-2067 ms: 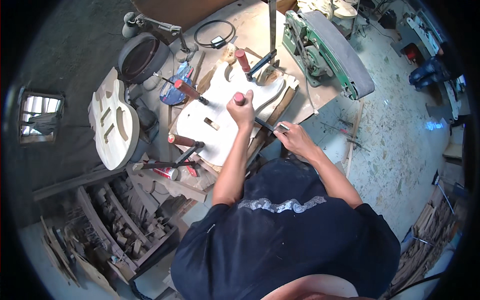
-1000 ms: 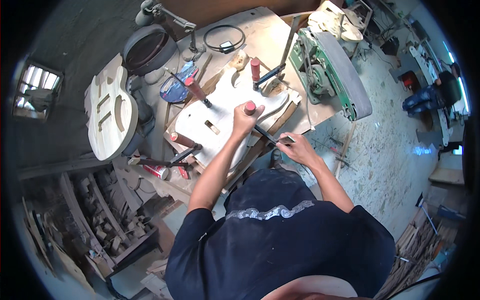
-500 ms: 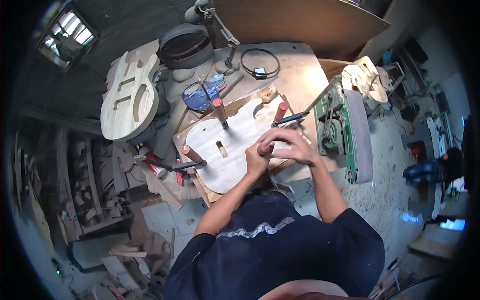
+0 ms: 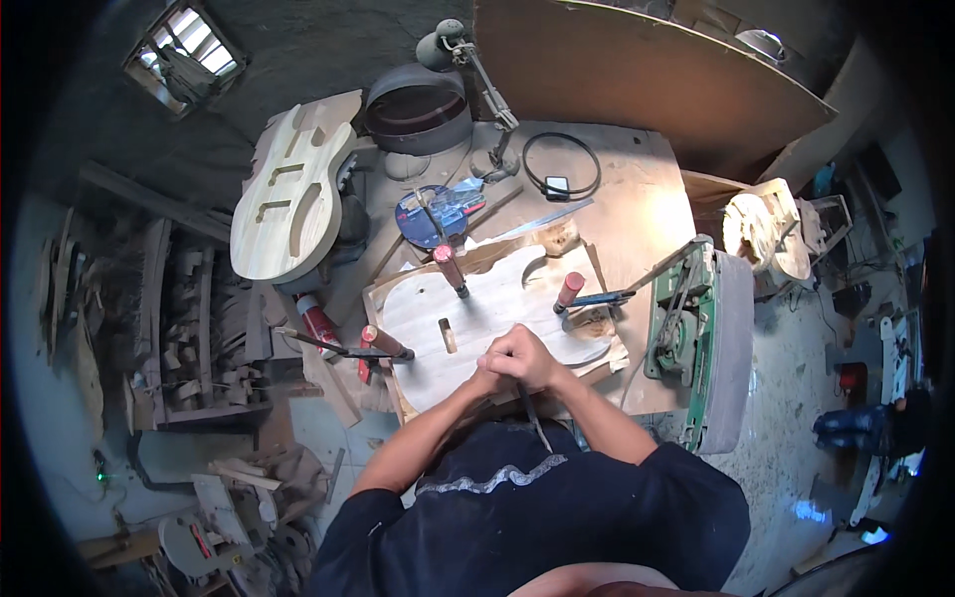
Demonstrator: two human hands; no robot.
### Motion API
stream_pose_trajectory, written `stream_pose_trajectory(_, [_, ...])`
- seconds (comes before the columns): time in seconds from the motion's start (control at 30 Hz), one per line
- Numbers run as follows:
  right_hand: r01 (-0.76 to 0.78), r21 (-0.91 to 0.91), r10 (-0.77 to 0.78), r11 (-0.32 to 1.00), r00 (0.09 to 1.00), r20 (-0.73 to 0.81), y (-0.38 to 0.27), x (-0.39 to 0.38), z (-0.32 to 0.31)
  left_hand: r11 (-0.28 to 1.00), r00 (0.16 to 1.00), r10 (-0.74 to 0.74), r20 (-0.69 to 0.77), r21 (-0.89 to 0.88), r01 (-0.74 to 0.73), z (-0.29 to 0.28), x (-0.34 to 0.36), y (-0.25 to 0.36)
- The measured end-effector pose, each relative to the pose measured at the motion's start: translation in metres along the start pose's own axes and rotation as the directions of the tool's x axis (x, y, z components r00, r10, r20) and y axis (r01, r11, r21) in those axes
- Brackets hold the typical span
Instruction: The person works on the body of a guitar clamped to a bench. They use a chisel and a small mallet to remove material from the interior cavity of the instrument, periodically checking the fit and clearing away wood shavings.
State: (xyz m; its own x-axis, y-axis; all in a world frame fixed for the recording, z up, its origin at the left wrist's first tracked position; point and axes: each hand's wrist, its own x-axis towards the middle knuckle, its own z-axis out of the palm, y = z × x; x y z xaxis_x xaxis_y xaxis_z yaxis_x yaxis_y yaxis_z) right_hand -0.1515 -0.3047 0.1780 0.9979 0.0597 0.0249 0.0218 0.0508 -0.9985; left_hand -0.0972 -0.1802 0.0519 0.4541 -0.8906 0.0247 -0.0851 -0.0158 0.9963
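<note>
A pale wooden guitar body (image 4: 418,318) lies flat on a wooden board on the bench. At its near edge, my left hand (image 4: 489,376) and my right hand (image 4: 525,353) are closed together, one wrapped over the other. They grip a bar clamp, whose dark bar (image 4: 535,416) sticks out toward me; its handle is hidden by my fingers. Three other clamps with red handles press on the body: a left clamp (image 4: 383,341), a far-middle clamp (image 4: 450,269) and a right clamp (image 4: 569,291).
A second guitar body (image 4: 288,199) leans at the back left. A green belt sander (image 4: 681,318) stands on the right. Behind are a desk lamp (image 4: 487,90), a coiled black cable (image 4: 562,164) and a round blue thing (image 4: 433,214). Wood scraps fill a rack (image 4: 194,328) on the left.
My right hand has closed over my left, covering the red handle that showed between them. Both hands have drawn nearer to me and the clamp's bar now shows. The view has shifted.
</note>
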Motion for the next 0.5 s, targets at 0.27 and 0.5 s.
stream_pose_trajectory(0.27, [0.075,-0.12,-0.126,0.99,0.858,-0.498,0.01,-0.008,0.023,0.999,0.987,-0.046,0.153,0.019,0.044,-0.013,0.016,0.034])
stream_pose_trajectory(0.5, [-0.142,0.026,0.085,0.99,0.718,0.691,-0.006,0.032,-0.04,1.0,0.897,0.01,-0.443,0.014,-0.004,0.06,-0.01,-0.042])
